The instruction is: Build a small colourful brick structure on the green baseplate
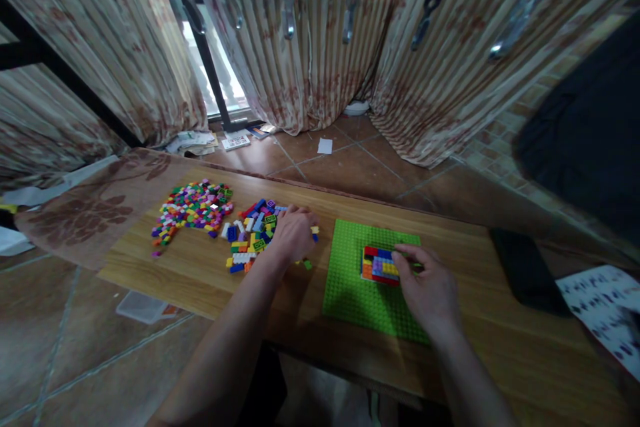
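Observation:
My left hand [294, 235] reaches over the right side of a pile of larger toy bricks [257, 227], its fingers pointing down and largely hidden behind the back of the hand. Whether it grips a brick, I cannot tell. A green studded baseplate [350, 300] lies to the right. On it sits a small block of joined toy bricks [379, 265] in red, blue, orange, purple and yellow. My right hand [427, 287] is closed at the right end of this build, thumb and index finger against it, partly covering that end.
A heap of small mixed bricks [195, 207] lies at the table's left. To the right are a black flat object [530, 273] and a printed sheet [600, 307]. A clear plastic tray [143, 307] rests on the floor. Curtains [310, 67] hang behind the wooden table [480, 347].

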`<state>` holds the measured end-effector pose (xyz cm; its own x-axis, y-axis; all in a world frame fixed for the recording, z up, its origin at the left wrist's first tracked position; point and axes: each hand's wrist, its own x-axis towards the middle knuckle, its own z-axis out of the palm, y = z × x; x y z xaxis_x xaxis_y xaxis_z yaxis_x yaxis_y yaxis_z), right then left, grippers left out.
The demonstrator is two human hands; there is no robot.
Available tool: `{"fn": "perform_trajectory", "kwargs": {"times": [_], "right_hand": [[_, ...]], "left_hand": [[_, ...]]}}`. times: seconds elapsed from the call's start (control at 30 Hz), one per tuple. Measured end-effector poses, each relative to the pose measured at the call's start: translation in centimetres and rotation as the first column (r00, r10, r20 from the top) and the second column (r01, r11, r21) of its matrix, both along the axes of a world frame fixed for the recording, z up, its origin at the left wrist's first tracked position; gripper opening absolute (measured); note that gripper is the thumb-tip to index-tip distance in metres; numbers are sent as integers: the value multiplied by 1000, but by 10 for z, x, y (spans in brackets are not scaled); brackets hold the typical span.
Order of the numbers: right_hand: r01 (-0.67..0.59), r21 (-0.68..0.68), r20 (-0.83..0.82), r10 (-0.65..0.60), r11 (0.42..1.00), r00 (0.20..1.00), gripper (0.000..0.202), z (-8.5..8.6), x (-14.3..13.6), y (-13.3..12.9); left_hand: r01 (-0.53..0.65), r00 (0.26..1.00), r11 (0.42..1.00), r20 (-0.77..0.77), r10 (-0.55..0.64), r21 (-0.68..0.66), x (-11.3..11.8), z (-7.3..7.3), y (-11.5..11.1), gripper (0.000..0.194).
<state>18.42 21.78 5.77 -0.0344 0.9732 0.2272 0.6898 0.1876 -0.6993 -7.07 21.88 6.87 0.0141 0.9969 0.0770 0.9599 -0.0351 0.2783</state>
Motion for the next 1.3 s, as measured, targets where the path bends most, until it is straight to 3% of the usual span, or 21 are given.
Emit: {"fn": "perform_trajectory", "kwargs": {"times": [0.27, 0.4, 0.63, 0.9, 0.97, 1.13, 1.3], "right_hand": [[-18, 26, -25, 19, 999, 1000, 30, -3, 0, 1], [-12, 67, -75, 17, 998, 997, 28, 1, -4, -1], [-89, 198, -208, 130, 976, 970, 17, 12, -16, -9], [-207, 120, -304, 235, 971, 923, 16, 13, -21, -14], [-229, 104, -315, 251, 968, 915, 14, 13, -22, -14], [-229, 102, -323, 250, 968, 913, 14, 16, -24, -15], [-195, 73, -386, 208, 978, 899, 14, 18, -27, -17]], "left_hand": [[-10, 997, 999, 76, 6, 42, -5, -3, 1, 20], [66, 960, 991, 263, -94, 115, -2, -1, 2, 20], [223, 697, 935, 625, -351, 277, 35, 5, -5, 18], [241, 404, 931, 844, -353, 274, 70, 1, -15, 29], [235, 373, 932, 860, -349, 277, 72, 1, -17, 29], [217, 403, 948, 863, -306, 234, 74, 2, -19, 23], [160, 260, 965, 934, -246, 210, 82, -1, -21, 17]]}}
